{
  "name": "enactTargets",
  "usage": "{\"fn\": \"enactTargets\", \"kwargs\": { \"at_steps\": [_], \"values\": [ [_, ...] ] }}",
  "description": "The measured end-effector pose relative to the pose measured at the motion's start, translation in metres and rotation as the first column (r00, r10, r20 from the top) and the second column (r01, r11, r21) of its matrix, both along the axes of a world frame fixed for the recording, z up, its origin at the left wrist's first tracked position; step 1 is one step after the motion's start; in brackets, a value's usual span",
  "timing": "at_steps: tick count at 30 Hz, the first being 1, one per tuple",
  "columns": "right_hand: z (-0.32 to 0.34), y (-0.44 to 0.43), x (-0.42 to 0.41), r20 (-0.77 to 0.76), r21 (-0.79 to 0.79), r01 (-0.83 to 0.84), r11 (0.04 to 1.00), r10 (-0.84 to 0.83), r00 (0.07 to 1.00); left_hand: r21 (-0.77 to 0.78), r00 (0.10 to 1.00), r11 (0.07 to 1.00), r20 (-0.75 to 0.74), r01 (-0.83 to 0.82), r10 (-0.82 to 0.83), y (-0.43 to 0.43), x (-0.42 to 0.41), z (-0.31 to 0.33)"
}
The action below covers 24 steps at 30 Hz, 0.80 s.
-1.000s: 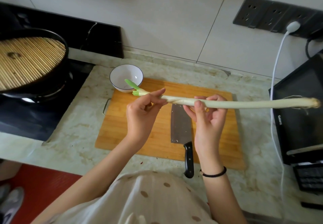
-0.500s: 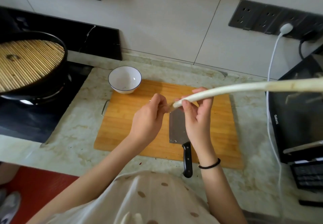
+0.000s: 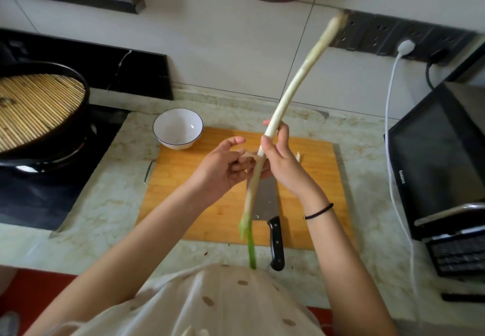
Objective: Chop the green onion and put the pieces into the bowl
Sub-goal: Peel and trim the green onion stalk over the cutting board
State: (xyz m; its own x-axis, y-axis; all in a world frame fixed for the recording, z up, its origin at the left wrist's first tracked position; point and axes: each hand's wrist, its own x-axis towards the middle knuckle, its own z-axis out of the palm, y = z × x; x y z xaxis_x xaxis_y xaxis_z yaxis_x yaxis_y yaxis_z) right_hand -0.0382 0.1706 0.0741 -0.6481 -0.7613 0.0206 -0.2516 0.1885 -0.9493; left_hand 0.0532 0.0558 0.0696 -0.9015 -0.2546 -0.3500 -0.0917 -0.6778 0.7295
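Finding: the green onion [image 3: 294,86] has swung since half a second ago. It then lay almost level, with its root end off toward the right edge of the view. It now stands steeply tilted, root end high against the wall sockets [image 3: 388,33] and green tip low, near the person's shirt at the near edge of the table [image 3: 105,204]. It is held in the air above the cutting board [image 3: 315,178] and touches neither board nor table.

Right hands entry: the right hand [image 3: 283,162] has fingers and thumb curled round the white stalk below its middle, much as before.

Left hands entry: the left hand [image 3: 223,167] lies palm up just beside the stalk, thumb out and fingers half curled. A pale strip of skin shows at its fingertips. I cannot tell whether it pinches the strip or the stalk. Earlier it was closed at the stalk's end.

Unchanged: the white bowl [image 3: 178,128] at the far left corner of the board, and the cleaver [image 3: 265,199] flat on the board, its black handle past the near edge. The stalk is uncut and blurred toward its green end
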Motion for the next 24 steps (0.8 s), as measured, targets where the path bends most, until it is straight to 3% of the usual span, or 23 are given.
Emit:
{"fn": "enactTargets", "kwargs": {
  "at_steps": [5,7,10,13,16,20,24],
  "values": [
    [-0.015,0.0,0.005,0.068,0.085,-0.081,0.993,0.075,0.995,0.037,0.997,0.997,-0.037,-0.062,0.063,-0.009,-0.006,0.001],
    [-0.028,0.011,0.002,0.092,0.165,-0.117,0.979,0.103,0.99,0.177,0.975,0.963,-0.05,-0.203,0.215,-0.03,-0.005,0.004],
    [-0.057,0.05,-0.019,0.054,0.302,0.038,0.952,-0.057,0.997,0.317,0.841,0.828,-0.136,-0.463,0.523,-0.092,0.014,0.013],
    [-0.076,0.09,-0.034,0.043,0.38,0.183,0.907,-0.215,0.976,-0.018,0.795,0.805,-0.176,-0.593,0.581,-0.145,0.032,0.019],
    [-0.073,0.095,-0.033,0.155,0.302,0.209,0.93,-0.264,0.952,-0.279,0.868,0.824,-0.095,-0.493,0.488,-0.128,0.015,0.008],
    [-0.066,0.076,-0.021,0.266,0.16,0.201,0.966,-0.238,0.934,-0.389,0.984,0.906,-0.001,-0.165,0.178,-0.067,-0.011,-0.017],
    [-0.056,0.066,-0.009,0.325,0.023,0.18,0.983,-0.178,0.929,-0.507,0.998,0.861,0.013,-0.042,0.056,-0.032,-0.014,-0.03]
  ]
}}
